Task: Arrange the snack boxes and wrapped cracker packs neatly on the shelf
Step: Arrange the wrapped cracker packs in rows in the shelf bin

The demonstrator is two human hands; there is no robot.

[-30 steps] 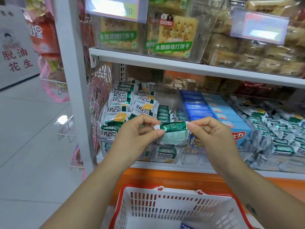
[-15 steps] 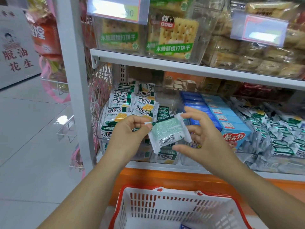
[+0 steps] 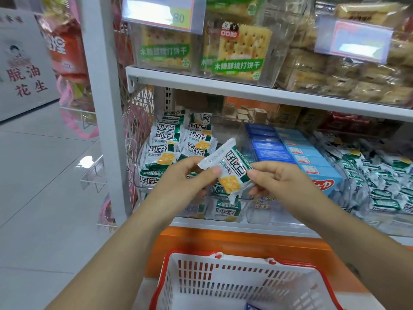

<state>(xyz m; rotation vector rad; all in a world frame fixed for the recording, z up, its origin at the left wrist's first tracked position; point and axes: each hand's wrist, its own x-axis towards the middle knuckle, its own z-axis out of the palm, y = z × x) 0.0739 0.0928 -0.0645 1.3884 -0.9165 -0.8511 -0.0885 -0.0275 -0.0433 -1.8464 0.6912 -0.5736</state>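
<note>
Both hands pinch one white-green wrapped cracker pack [image 3: 230, 167], tilted, printed side up: left hand [image 3: 185, 177] at its upper-left end, right hand [image 3: 277, 180] on right edge, above shelf's [image 3: 223, 222] front-left bin.

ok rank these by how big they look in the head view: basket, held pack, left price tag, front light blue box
basket, though it's nearest the camera
price tag and pack, too alike to rank
blue box

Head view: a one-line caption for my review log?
Left hand and right hand pinch a cracker pack by opposite ends, front showing, before matching packs on the shelf, above a white basket.
</note>
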